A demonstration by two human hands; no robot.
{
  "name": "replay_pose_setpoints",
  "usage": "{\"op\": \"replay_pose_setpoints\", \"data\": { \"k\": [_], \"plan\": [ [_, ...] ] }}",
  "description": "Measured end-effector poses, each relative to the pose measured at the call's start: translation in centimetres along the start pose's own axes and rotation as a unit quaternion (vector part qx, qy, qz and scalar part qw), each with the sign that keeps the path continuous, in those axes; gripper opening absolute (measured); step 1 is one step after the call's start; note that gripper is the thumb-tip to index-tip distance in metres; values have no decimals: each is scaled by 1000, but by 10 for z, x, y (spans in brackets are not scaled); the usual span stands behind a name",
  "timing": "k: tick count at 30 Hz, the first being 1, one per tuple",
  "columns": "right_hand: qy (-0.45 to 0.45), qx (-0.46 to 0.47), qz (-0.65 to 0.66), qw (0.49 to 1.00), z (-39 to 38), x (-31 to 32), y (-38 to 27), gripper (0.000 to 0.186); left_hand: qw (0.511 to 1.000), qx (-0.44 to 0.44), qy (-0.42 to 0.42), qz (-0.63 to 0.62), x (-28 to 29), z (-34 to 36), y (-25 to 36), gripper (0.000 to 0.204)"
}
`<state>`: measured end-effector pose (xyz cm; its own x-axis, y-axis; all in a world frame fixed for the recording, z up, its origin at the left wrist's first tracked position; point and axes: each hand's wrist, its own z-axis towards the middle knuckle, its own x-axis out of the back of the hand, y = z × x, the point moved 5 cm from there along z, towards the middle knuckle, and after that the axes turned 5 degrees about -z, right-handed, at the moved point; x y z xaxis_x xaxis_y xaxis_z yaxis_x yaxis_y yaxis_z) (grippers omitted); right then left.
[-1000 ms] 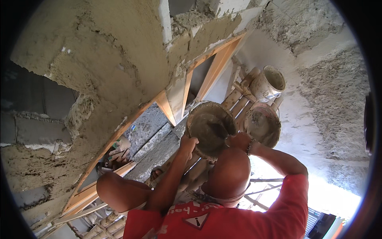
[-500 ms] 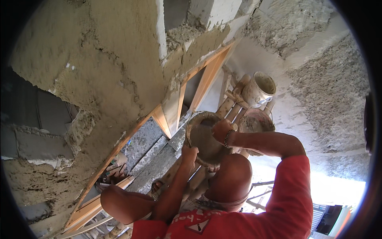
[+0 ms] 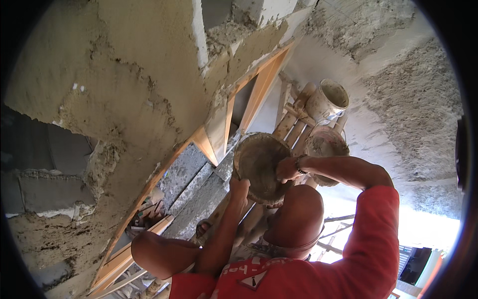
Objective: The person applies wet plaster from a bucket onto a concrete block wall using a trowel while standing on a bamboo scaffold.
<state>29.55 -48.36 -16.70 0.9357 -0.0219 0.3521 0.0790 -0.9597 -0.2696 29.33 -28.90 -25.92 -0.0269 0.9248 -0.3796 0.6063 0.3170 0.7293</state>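
The round, grey, mortar-crusted basin [image 3: 238, 154] sits just ahead of your left hand [image 3: 239, 188], which clasps its edge, while your curled right hand [image 3: 287, 170], its hold too hidden to tell, seemingly works the grey mortar [image 3: 263, 172] inside, calling next for steady bracing.

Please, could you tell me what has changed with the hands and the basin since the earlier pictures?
Since half a second ago, the right hand has moved rightward and toward the person over the round basin; whether it holds a tool is hidden. The left hand keeps its grip on the basin's near-left rim. The far bucket and near bucket stayed in place.
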Motion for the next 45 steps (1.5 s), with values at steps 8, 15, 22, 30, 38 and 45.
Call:
{"op": "replay_pose_setpoints", "data": {
  "k": [8,15,22,30,38,45],
  "plan": [
    [96,-25,485,869,3,-49,9,18,996,78,20,41,0,-4,10,63],
    [336,103,15,936,-38,-23,15,22,994,70,22,84,-11,-12,23,64],
    [406,-16,-173,897,-60,5,12,35,998,25,16,50,1,-7,18,59],
    [299,32,-188,935,-41,-10,-30,30,995,60,34,71,15,11,-14,59],
    [230,-24,-269,935,-15,-13,3,26,995,91,-9,41,-7,-7,14,53],
    [314,-93,-259,909,-70,45,-22,28,994,52,30,87,10,1,14,52]
  ]
}}
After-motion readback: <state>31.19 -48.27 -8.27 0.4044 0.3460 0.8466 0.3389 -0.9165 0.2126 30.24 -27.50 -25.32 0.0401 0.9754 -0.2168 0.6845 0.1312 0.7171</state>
